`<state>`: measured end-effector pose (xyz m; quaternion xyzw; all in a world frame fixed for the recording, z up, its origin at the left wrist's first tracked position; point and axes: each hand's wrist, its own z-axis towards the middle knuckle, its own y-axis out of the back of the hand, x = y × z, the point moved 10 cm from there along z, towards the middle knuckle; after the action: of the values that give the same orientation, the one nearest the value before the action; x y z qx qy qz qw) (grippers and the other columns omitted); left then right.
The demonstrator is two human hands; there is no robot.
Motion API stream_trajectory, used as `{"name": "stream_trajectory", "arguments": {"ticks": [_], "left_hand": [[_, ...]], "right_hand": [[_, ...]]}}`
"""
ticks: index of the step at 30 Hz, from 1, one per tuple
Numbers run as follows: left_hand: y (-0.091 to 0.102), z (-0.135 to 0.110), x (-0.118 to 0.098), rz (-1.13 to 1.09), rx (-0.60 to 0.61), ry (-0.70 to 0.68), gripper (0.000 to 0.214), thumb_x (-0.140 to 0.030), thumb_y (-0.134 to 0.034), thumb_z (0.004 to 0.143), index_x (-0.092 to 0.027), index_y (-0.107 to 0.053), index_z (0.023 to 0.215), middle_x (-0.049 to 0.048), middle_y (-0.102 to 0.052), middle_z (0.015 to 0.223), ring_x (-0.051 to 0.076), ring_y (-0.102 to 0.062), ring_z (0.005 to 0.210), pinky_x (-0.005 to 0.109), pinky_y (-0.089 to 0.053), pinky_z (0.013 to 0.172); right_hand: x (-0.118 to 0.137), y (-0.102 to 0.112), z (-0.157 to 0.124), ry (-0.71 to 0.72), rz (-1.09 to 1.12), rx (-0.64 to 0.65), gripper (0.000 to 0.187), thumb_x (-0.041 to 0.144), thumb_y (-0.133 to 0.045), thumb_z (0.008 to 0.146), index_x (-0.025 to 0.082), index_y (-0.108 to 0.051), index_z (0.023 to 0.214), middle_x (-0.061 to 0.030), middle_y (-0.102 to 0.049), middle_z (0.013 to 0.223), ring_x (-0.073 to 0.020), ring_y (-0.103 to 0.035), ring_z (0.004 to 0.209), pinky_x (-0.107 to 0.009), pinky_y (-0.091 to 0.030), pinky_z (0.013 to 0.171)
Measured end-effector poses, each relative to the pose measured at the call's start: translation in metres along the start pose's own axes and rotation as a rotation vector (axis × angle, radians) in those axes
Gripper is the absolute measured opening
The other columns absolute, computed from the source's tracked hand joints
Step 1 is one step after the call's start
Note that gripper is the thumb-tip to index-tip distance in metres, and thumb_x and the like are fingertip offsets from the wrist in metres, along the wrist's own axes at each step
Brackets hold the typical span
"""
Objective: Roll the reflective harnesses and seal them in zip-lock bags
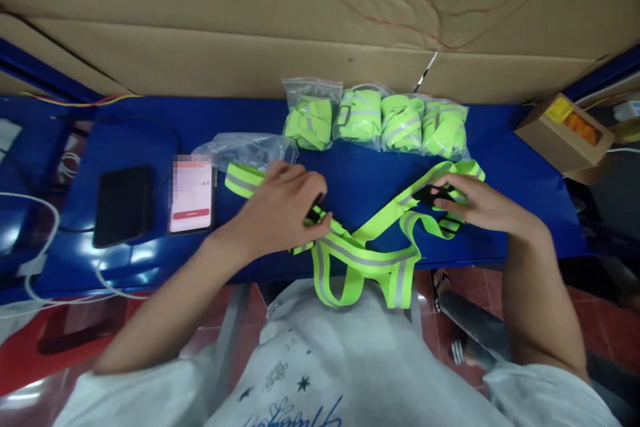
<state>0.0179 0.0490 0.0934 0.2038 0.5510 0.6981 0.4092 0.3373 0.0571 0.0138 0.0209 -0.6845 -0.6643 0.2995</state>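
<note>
A neon-yellow reflective strap harness [370, 259] with grey stripes lies loosely spread over the front of the blue table, its lower loops hanging past the edge. My left hand [283, 207] is closed around a black buckle piece [314, 213] on the left part of the straps; the fingers cover much of it. At the right, my right hand [475, 201] pinches another black buckle [429, 194] between thumb and fingers, with strap loops bunched around it. Behind my left hand, a transparent plastic bag [245, 147] lies flat.
Several bagged rolls of similar yellow straps [360, 115] stand in a row at the back. To the left are a lit phone [191, 197] and a black power-bank-like slab [123, 205]. An open cardboard box [555, 133] sits back right. Another person's leg [470, 320] shows below the table [255, 270].
</note>
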Motion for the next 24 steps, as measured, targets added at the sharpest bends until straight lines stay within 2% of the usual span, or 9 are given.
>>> {"name": "stream_trajectory", "arguments": {"ticks": [2, 5, 7, 9, 12, 16, 19, 22, 24], "left_hand": [[-0.032, 0.015, -0.012, 0.045, 0.012, -0.056, 0.007, -0.021, -0.057, 0.094, -0.017, -0.062, 0.096, 0.0067, -0.069, 0.087, 0.025, -0.066, 0.089, 0.043, -0.050, 0.093], [-0.079, 0.015, -0.010, 0.168, 0.132, -0.066, 0.031, -0.026, -0.055, 0.099, -0.013, -0.065, 0.126, 0.0176, -0.071, 0.126, 0.034, -0.066, 0.115, 0.056, -0.045, 0.106], [-0.092, 0.007, -0.001, 0.209, 0.174, -0.004, 0.048, -0.032, -0.053, 0.103, -0.011, -0.056, 0.146, 0.0223, -0.062, 0.146, 0.039, -0.059, 0.132, 0.062, -0.038, 0.115], [-0.091, -0.001, 0.006, 0.248, 0.176, 0.085, 0.055, -0.035, -0.047, 0.106, -0.008, -0.050, 0.153, 0.0245, -0.058, 0.152, 0.041, -0.055, 0.138, 0.066, -0.032, 0.118], [-0.085, -0.011, 0.011, 0.302, 0.182, 0.214, 0.054, -0.036, -0.041, 0.108, -0.004, -0.055, 0.150, 0.0267, -0.059, 0.150, 0.043, -0.056, 0.136, 0.067, -0.036, 0.114], [-0.096, -0.021, 0.014, 0.270, 0.283, 0.291, 0.057, -0.039, -0.042, 0.108, -0.001, -0.059, 0.147, 0.0264, -0.064, 0.141, 0.042, -0.062, 0.124, 0.058, -0.048, 0.102], [-0.100, -0.029, 0.016, 0.224, 0.314, 0.345, 0.064, -0.045, -0.051, 0.106, -0.002, -0.053, 0.153, 0.0271, -0.058, 0.149, 0.043, -0.060, 0.130, 0.055, -0.049, 0.107], [-0.092, -0.037, 0.019, 0.260, 0.293, 0.407, 0.067, -0.047, -0.059, 0.103, 0.002, -0.056, 0.148, 0.0323, -0.056, 0.149, 0.047, -0.054, 0.138, 0.062, -0.042, 0.116], [-0.084, -0.042, 0.021, 0.280, 0.269, 0.431, 0.052, -0.041, -0.060, 0.103, 0.000, -0.066, 0.134, 0.0311, -0.063, 0.138, 0.047, -0.058, 0.134, 0.069, -0.039, 0.115]], "right_hand": [[0.011, -0.014, 0.013, -0.010, -0.099, 0.042, 0.027, 0.043, -0.062, 0.103, 0.023, -0.068, 0.119, -0.0102, -0.075, 0.120, -0.0268, -0.070, 0.110, -0.043, -0.049, 0.098], [0.024, -0.006, 0.018, -0.135, -0.432, -0.041, 0.040, 0.040, -0.061, 0.104, 0.016, -0.061, 0.136, -0.0196, -0.064, 0.141, -0.0384, -0.058, 0.132, -0.063, -0.033, 0.115], [0.035, -0.001, 0.015, -0.186, -0.591, -0.056, 0.049, 0.041, -0.061, 0.103, 0.011, -0.058, 0.142, -0.0236, -0.060, 0.147, -0.0417, -0.053, 0.136, -0.067, -0.024, 0.119], [0.046, -0.003, 0.012, -0.188, -0.662, -0.020, 0.051, 0.042, -0.057, 0.104, 0.008, -0.059, 0.142, -0.0247, -0.060, 0.147, -0.0426, -0.052, 0.136, -0.069, -0.022, 0.120], [0.050, -0.011, 0.008, -0.191, -0.711, 0.042, 0.056, 0.045, -0.052, 0.106, 0.005, -0.058, 0.144, -0.0267, -0.062, 0.143, -0.0421, -0.054, 0.131, -0.069, -0.022, 0.119], [0.037, -0.025, 0.005, -0.212, -0.700, 0.153, 0.059, 0.046, -0.049, 0.106, 0.003, -0.057, 0.146, -0.0273, -0.064, 0.140, -0.0421, -0.058, 0.128, -0.068, -0.028, 0.117], [0.028, -0.034, 0.005, -0.232, -0.662, 0.246, 0.057, 0.042, -0.051, 0.106, 0.002, -0.058, 0.147, -0.0248, -0.071, 0.128, -0.0412, -0.064, 0.122, -0.067, -0.032, 0.114], [0.033, -0.029, 0.008, -0.182, -0.643, 0.251, 0.056, 0.042, -0.053, 0.105, 0.001, -0.061, 0.142, -0.0224, -0.076, 0.117, -0.0388, -0.069, 0.114, -0.064, -0.030, 0.118], [0.042, -0.015, 0.010, -0.124, -0.633, 0.184, 0.049, 0.041, -0.055, 0.103, 0.005, -0.065, 0.135, -0.0215, -0.077, 0.117, -0.0373, -0.071, 0.109, -0.065, -0.029, 0.118]]}}
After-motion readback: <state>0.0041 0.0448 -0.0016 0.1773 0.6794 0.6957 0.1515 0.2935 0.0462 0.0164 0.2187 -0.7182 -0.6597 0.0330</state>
